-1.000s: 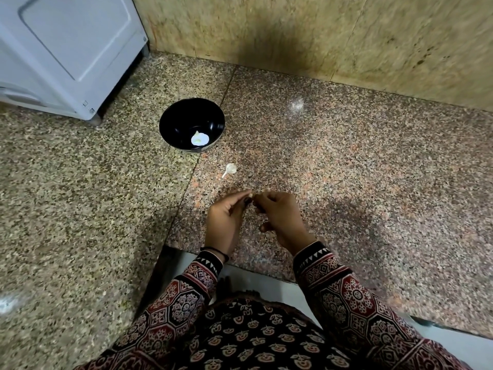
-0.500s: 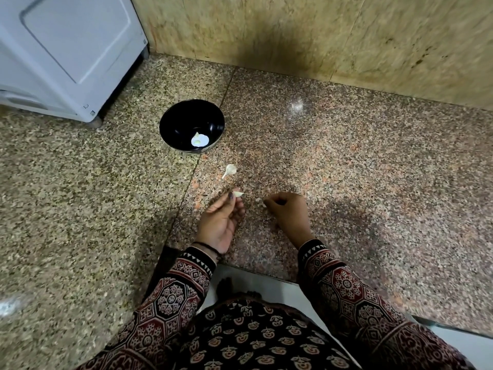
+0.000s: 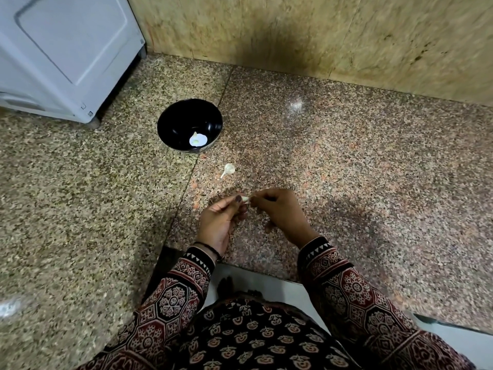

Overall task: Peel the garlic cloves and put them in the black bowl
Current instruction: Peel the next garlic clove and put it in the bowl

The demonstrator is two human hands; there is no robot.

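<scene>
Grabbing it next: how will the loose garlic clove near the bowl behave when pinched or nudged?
The loose garlic clove looks small, probably light. Its rounded body may roll or skid on the glossy granite surface. The thin tail likely bends; pinch the body.

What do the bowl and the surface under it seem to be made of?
The bowl: glossy black inside, pale shiny outside; perhaps coated metal or glazed ceramic. The surface: polished speckled stone, likely granite; it mirrors a light.

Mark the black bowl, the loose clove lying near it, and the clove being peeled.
Black bowl [image 3: 184, 118], head view, inner wall.
Loose clove [image 3: 230, 168], head view, fat end.
Held clove [image 3: 245, 199], head view, white tip.
</scene>
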